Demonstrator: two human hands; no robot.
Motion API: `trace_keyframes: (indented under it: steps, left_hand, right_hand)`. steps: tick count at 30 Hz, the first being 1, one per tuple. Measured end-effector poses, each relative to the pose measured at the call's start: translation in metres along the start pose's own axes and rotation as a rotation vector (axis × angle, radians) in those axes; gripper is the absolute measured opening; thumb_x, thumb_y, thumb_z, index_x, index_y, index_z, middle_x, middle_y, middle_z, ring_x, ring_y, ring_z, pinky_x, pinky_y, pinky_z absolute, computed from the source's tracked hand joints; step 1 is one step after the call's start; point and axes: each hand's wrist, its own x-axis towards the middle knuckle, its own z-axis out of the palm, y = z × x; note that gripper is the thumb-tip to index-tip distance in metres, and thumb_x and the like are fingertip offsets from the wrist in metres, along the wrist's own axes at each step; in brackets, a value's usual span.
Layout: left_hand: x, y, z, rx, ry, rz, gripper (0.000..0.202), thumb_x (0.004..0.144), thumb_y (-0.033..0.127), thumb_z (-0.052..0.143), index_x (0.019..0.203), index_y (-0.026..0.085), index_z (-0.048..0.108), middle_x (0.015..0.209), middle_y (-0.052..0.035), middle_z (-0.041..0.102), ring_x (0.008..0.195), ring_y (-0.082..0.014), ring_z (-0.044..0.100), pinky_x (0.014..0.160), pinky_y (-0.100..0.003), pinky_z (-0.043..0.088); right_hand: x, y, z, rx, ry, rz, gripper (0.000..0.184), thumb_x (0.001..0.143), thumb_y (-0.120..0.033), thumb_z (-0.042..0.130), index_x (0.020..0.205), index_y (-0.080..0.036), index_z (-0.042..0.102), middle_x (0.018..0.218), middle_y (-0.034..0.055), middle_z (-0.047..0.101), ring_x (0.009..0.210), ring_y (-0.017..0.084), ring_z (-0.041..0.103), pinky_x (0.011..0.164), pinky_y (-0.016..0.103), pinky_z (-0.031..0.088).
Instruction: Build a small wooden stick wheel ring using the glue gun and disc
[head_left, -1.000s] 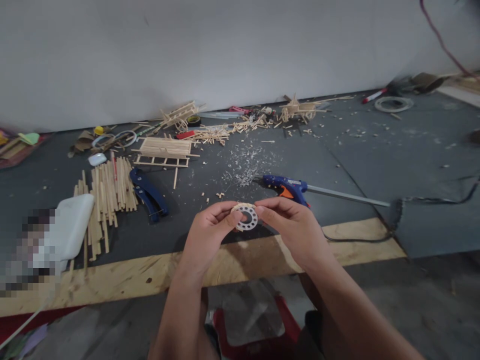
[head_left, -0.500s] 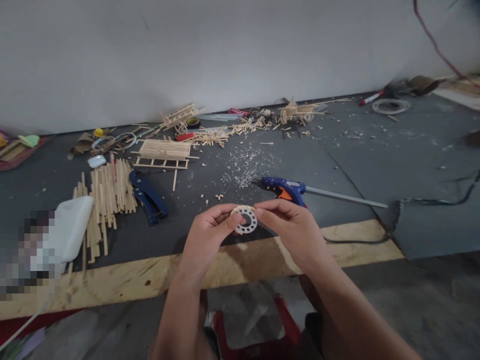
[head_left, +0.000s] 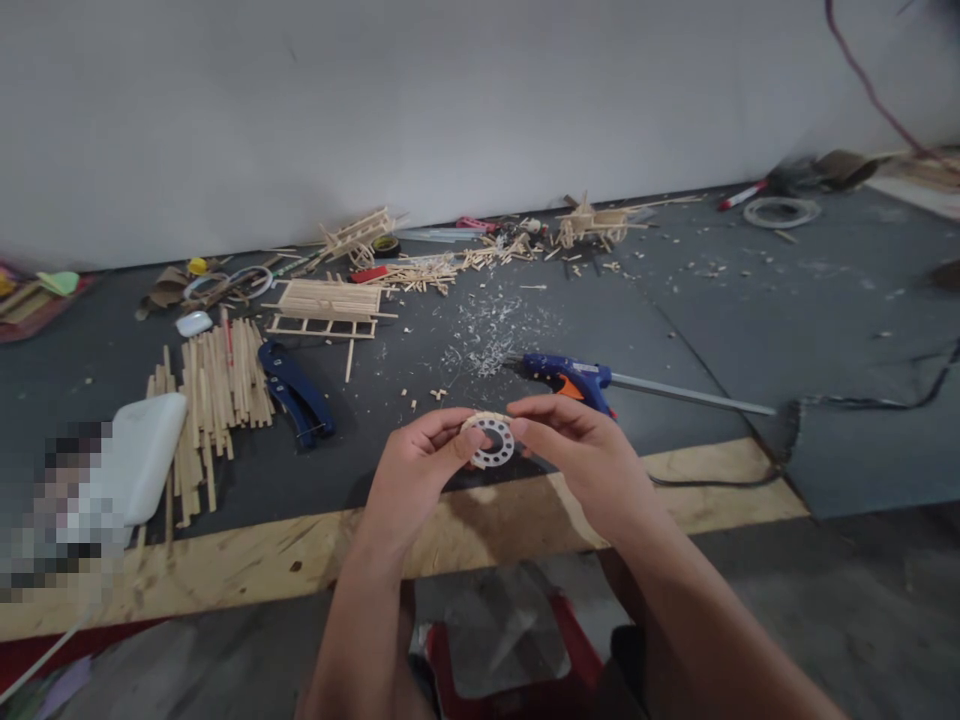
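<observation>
Low over the table's front edge, a small white ring with round holes (head_left: 493, 458) has pale wooden pieces along its upper rim. My left hand (head_left: 424, 460) pinches it from the left, thumb over the ring's face and fingers behind. From the right, my right hand (head_left: 577, 450) is closed at the upper right rim, with thumb and index fingertip close together there; the other fingers curl behind. Just beyond my right hand lies a blue glue gun (head_left: 570, 372) with an orange trigger and a long glue stick out of its back.
To the left are a pile of wooden sticks (head_left: 225, 385), a blue cutter tool (head_left: 296, 390) and a white device (head_left: 150, 455). Farther back sit a slatted stick model (head_left: 330, 298), a small cart model (head_left: 596, 225) and glue scraps (head_left: 495, 330). A black cord (head_left: 712, 484) runs right.
My right index finger and thumb have shifted very slightly at the ring's upper right rim. The ring and my left hand stay almost still.
</observation>
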Motion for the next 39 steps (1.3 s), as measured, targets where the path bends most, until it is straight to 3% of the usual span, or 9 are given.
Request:
trace_keyframes:
  steps: [5,11,20,39]
  left_hand:
    - [-0.0005,-0.0009,0.0002,-0.001,0.007,0.001,0.023,0.074,0.035,0.073,0.091,0.02,0.073,0.084,-0.0037,0.074,0.075,-0.0141,0.065,0.069,-0.024,0.051]
    - [-0.0006,0.0004,0.0006,0.004,0.007,-0.009,0.024,0.073,0.036,0.074,0.09,0.019,0.073,0.085,-0.0042,0.075,0.076,-0.015,0.066,0.071,-0.025,0.051]
    - [-0.0002,-0.0008,0.0005,0.019,0.001,0.01,0.023,0.074,0.035,0.073,0.091,0.02,0.073,0.086,-0.0037,0.075,0.077,-0.0148,0.066,0.072,-0.024,0.051]
    - [-0.0003,-0.0023,0.0009,0.063,0.009,0.024,0.021,0.075,0.037,0.071,0.092,0.023,0.073,0.084,-0.0023,0.074,0.075,-0.0144,0.066,0.066,-0.022,0.051]
  right_hand:
    - [0.001,0.0018,0.0,0.042,-0.031,0.015,0.018,0.076,-0.036,0.067,0.084,-0.02,0.068,0.072,-0.0006,0.061,0.067,0.012,0.054,0.063,0.026,0.044]
    - [0.0004,0.0,0.0014,-0.001,-0.054,0.01,0.018,0.08,-0.036,0.061,0.074,-0.019,0.063,0.069,-0.0007,0.058,0.066,0.012,0.052,0.064,0.027,0.042]
    - [-0.0003,-0.0025,0.002,-0.025,-0.068,0.025,0.017,0.08,-0.034,0.059,0.074,-0.019,0.063,0.069,-0.0014,0.056,0.066,0.012,0.05,0.063,0.026,0.04]
    - [-0.0013,-0.003,0.0041,-0.115,0.013,-0.014,0.017,0.08,-0.034,0.061,0.071,-0.02,0.063,0.064,-0.0029,0.055,0.062,0.012,0.047,0.061,0.026,0.036]
